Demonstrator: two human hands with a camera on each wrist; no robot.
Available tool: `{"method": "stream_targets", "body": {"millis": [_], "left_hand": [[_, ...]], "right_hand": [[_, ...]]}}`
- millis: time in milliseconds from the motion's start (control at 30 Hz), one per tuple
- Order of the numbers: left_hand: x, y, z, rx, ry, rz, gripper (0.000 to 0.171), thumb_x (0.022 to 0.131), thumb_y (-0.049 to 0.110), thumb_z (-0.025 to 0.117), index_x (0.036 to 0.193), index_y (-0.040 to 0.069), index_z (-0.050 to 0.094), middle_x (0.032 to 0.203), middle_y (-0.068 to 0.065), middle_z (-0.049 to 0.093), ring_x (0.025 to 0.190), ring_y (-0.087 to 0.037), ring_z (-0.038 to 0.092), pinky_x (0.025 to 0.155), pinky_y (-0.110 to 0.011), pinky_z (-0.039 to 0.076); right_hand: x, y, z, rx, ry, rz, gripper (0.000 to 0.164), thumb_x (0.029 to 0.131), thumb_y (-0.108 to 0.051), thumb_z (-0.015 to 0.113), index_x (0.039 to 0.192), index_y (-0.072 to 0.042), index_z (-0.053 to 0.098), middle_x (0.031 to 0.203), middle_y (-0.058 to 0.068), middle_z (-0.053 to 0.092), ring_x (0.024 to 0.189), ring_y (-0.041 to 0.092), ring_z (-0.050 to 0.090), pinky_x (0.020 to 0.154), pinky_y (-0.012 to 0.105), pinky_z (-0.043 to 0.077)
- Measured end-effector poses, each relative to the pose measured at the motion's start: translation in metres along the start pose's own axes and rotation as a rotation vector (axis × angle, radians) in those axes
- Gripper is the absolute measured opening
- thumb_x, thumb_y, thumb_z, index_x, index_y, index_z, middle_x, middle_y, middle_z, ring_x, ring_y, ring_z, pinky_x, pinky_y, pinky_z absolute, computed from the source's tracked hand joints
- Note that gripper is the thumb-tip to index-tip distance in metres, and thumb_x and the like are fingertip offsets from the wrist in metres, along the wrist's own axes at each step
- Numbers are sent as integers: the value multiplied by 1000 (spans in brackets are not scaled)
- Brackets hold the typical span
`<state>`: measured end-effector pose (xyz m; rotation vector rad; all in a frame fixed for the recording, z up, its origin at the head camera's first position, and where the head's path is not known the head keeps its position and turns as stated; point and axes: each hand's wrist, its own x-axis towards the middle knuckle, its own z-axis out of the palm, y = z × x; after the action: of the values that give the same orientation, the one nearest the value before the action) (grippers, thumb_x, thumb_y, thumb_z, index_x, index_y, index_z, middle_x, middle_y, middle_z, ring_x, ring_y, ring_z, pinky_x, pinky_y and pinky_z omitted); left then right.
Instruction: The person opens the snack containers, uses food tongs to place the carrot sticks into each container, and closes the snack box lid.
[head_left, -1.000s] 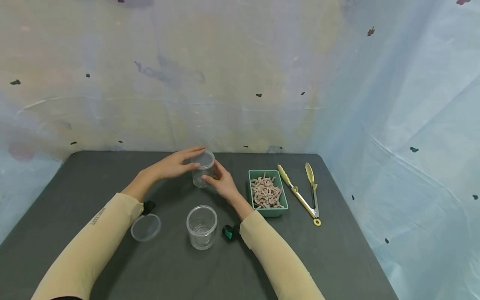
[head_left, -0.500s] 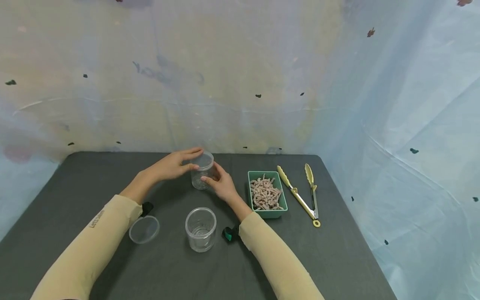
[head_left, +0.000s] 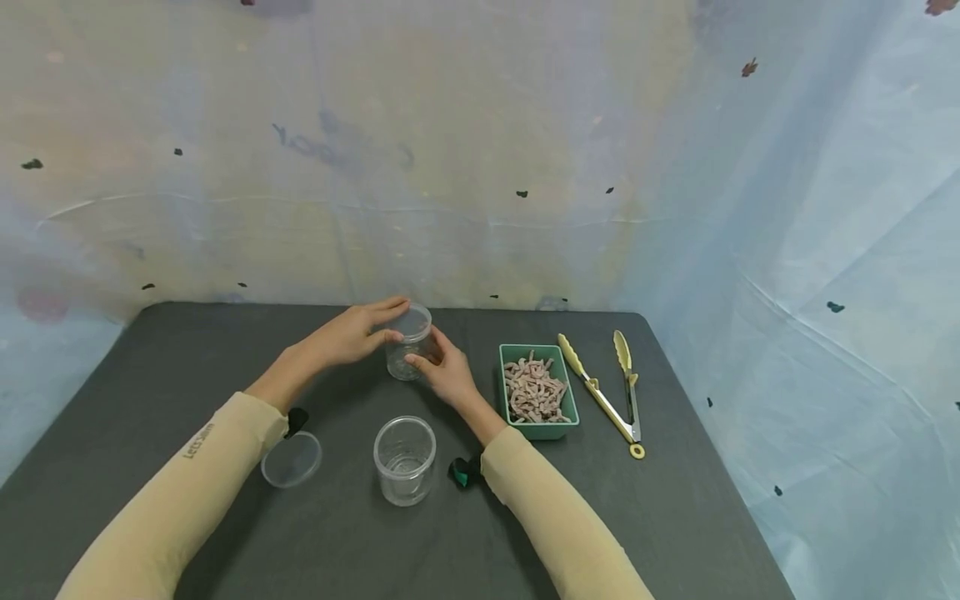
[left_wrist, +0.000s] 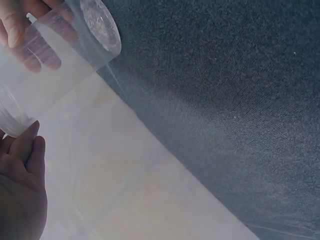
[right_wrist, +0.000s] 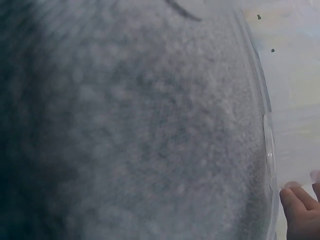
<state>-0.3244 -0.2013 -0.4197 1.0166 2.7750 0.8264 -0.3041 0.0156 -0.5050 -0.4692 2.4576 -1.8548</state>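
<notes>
At the back of the table stands a clear plastic jar (head_left: 399, 360) with a translucent lid (head_left: 414, 321) on top. My left hand (head_left: 351, 335) holds the lid's rim between thumb and fingers from the left. Around the jar's right side my right hand (head_left: 452, 375) grips the body, thumb in front. The left wrist view shows the jar (left_wrist: 65, 90) with fingers behind its clear wall. A second clear jar (head_left: 405, 467), uncovered, stands nearer me. To its left a loose round lid (head_left: 292, 460) lies flat, close to my left sleeve.
A green tray (head_left: 540, 431) of greyish-pink strips stands right of my right hand. Beside it lie spread tongs (head_left: 611, 408) with yellow tips. Behind the dark table (head_left: 675, 517) hangs a pale sheet (head_left: 450, 150), which also runs down the right side.
Both hands keep their hold on the far jar and its lid, with barely any movement. The whole view shifts slightly.
</notes>
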Motion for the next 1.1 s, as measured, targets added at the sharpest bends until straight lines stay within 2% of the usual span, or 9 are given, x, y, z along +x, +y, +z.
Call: {"method": "stream_targets", "body": {"millis": [267,433,600,700,800,933,1033,1100], "left_hand": [[0,0,5,23,28,-24,68,106,27,63,161,3,33,169,-18,23,149,-43,37,114,-59,40],[-1,6,7,38,62,-38,68,105,24,65,160,1,33,168,-21,25,145,-45,40,112,-60,42],[-2,12,11,37,85,-80,69,106,28,64,161,2,32,168,-20,25,147,-45,38,113,-60,41],[-2,15,15,43,119,-99,69,106,30,63,161,2,33,168,-21,25,147,-45,38,112,-61,42],[-4,16,19,45,156,-124,70,105,33,64,161,3,34,168,-19,26,144,-45,43,105,-60,47],[-6,12,23,1,173,-141,73,105,41,63,161,4,35,169,-18,27,147,-44,40,109,-63,44],[-6,6,21,-65,160,-121,73,105,44,63,161,4,37,168,-19,28,151,-45,32,115,-66,34],[-5,2,17,-119,137,-101,71,105,43,62,161,5,38,168,-19,28,152,-45,29,116,-68,32]], "right_hand": [[0,-1,2,-15,18,2,75,100,-21,73,163,-8,34,159,13,46,143,27,50,112,40,47],[1,-1,2,-29,27,-6,73,100,-21,73,162,-8,36,158,12,48,142,28,51,111,39,48],[0,0,1,-37,27,-7,72,100,-21,73,161,-9,37,158,12,48,142,27,52,111,39,48],[1,0,0,-47,25,-6,73,100,-21,73,161,-8,37,158,13,48,142,28,52,110,38,49],[1,0,-1,-55,21,-4,73,100,-23,73,161,-5,36,158,15,47,141,29,52,110,37,49],[-1,0,-1,-60,7,3,74,100,-23,73,161,-4,36,159,17,46,142,30,52,110,37,49],[-1,0,0,-57,3,6,74,100,-23,73,161,-5,35,159,16,46,142,30,51,111,37,48],[0,0,0,-56,3,5,75,100,-23,73,162,-6,35,159,15,46,142,29,51,111,38,48]]}}
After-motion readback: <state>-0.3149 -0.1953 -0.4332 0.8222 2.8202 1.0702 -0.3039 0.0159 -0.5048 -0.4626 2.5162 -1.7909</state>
